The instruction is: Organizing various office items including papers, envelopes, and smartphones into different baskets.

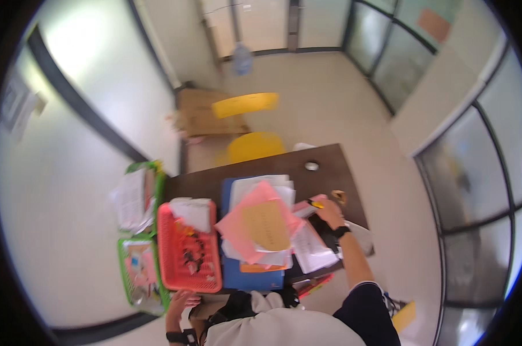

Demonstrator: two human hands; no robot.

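Observation:
My right hand (329, 211), with a black band on its wrist, reaches to the right side of a dark table (321, 184). Its fingers are closed around a small yellow-and-black object (316, 204), too blurred to name. Under and beside this hand lie a black flat item (323, 231) and white and pink papers (310, 248). My left hand (184, 299) is low by the near edge of a red plastic basket (162, 255); its grip is unclear. Small dark pieces (193, 255) and folded white paper (194, 214) lie in the basket.
A paper stack with a pink sheet (230, 227) and a tan envelope (267, 227) rests on a blue folder (254, 281). Green baskets (122, 264) stand at left. Beyond the table are a yellow chair (256, 147) and a cardboard box (200, 112).

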